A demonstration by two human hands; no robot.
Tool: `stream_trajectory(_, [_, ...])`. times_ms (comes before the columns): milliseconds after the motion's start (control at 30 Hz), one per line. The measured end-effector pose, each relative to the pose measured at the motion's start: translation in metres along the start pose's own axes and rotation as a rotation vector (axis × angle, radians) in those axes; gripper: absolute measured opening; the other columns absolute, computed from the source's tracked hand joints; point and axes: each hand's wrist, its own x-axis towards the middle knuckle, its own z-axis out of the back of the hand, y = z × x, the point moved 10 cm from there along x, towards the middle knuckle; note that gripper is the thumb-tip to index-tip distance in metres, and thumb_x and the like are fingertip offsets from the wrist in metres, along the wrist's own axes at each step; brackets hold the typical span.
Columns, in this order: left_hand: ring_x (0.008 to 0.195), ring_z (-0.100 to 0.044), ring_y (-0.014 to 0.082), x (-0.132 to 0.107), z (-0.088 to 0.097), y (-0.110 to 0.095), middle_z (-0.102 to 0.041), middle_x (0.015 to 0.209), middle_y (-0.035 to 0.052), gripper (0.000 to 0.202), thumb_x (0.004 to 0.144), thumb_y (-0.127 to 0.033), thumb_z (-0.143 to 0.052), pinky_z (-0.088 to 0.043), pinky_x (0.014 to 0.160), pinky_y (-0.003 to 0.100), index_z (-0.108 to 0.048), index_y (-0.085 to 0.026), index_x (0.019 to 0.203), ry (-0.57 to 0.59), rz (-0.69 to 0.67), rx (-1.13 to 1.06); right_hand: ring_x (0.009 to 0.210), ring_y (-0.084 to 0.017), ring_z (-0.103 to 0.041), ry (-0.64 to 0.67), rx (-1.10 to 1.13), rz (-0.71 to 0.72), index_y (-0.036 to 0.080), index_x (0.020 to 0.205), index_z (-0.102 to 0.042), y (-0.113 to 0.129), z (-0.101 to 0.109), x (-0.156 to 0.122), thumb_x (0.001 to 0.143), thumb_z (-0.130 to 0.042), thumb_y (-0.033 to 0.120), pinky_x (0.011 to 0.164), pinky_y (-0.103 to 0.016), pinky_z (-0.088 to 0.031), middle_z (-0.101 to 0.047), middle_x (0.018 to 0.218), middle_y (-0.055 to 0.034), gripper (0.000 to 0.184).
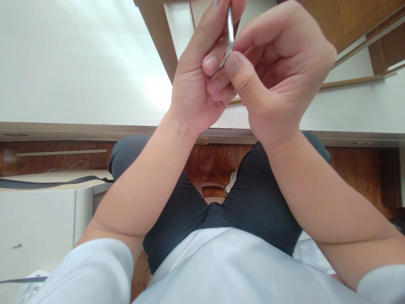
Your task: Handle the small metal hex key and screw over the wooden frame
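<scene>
A thin silver hex key [230,25] with a bent end is held up over the table edge, near the top of the head view. My left hand [198,71] is closed around its upper part, palm turned up, and its fingertips run out of the picture. My right hand [278,63] pinches the key near the bend between thumb and forefinger, its other fingers curled. The two hands touch or nearly touch. Behind them lies a brown wooden frame [160,38], partly hidden by the hands.
The white table [79,63] spans the view, its front edge above my knees. More wooden parts [351,21] lie at the upper right. A white cabinet [38,228] with a dark strap [57,183] stands at my left. The floor [218,162] is brown wood.
</scene>
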Motion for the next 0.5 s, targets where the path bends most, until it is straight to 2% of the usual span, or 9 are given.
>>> stream_trajectory(100, [0.033, -0.036, -0.0042, -0.001, 0.016, -0.001, -0.032, 0.049, -0.0082, 0.028, 0.106, -0.031, -0.047, -0.016, 0.041, 0.011, -0.071, -0.021, 0.094, -0.138, -0.011, 0.046, 0.072, -0.007, -0.068, 0.031, 0.029, -0.027, 0.019, 0.090, -0.068, 0.000, -0.003, -0.003, 0.097, -0.058, 0.013, 0.072, -0.025, -0.059, -0.072, 0.081, 0.0078, 0.014])
stream_trajectory(200, [0.036, -0.044, -0.0046, -0.001, 0.029, -0.003, -0.034, 0.052, -0.0074, 0.039, 0.108, -0.041, -0.035, -0.022, 0.046, 0.007, -0.071, -0.027, 0.111, -0.237, -0.036, 0.058, 0.076, -0.007, -0.069, 0.065, -0.006, -0.046, 0.022, 0.089, -0.070, 0.001, -0.006, -0.005, 0.098, -0.058, 0.016, 0.075, -0.023, -0.060, -0.072, 0.083, 0.0087, 0.016])
stream_trajectory(267, [0.041, -0.052, -0.0034, -0.001, 0.034, -0.003, -0.037, 0.055, -0.0064, 0.045, 0.108, -0.046, -0.031, -0.030, 0.050, 0.006, -0.072, -0.029, 0.113, -0.274, -0.040, 0.075, 0.077, -0.008, -0.069, 0.057, -0.035, -0.061, 0.023, 0.087, -0.070, 0.000, -0.005, -0.005, 0.098, -0.061, 0.021, 0.073, -0.022, -0.060, -0.069, 0.079, 0.0087, 0.015])
stream_trajectory(367, [0.049, -0.061, 0.0004, 0.001, 0.037, -0.001, -0.039, 0.055, -0.0055, 0.044, 0.106, -0.049, -0.037, -0.039, 0.054, 0.007, -0.074, -0.027, 0.109, -0.283, -0.033, 0.140, 0.078, -0.010, -0.069, 0.022, -0.034, -0.067, 0.025, 0.085, -0.070, -0.003, -0.003, -0.004, 0.096, -0.067, 0.027, 0.069, -0.023, -0.060, -0.065, 0.077, 0.0072, 0.011])
stream_trajectory(500, [0.051, -0.061, 0.0025, 0.002, 0.030, -0.005, -0.036, 0.052, -0.0054, 0.027, 0.103, -0.041, -0.052, -0.040, 0.052, 0.009, -0.075, -0.027, 0.101, -0.238, -0.073, 0.176, 0.073, -0.012, -0.067, -0.001, -0.011, -0.043, 0.024, 0.082, -0.068, -0.003, -0.002, -0.003, 0.095, -0.069, 0.027, 0.067, -0.025, -0.059, -0.064, 0.075, 0.0061, 0.013])
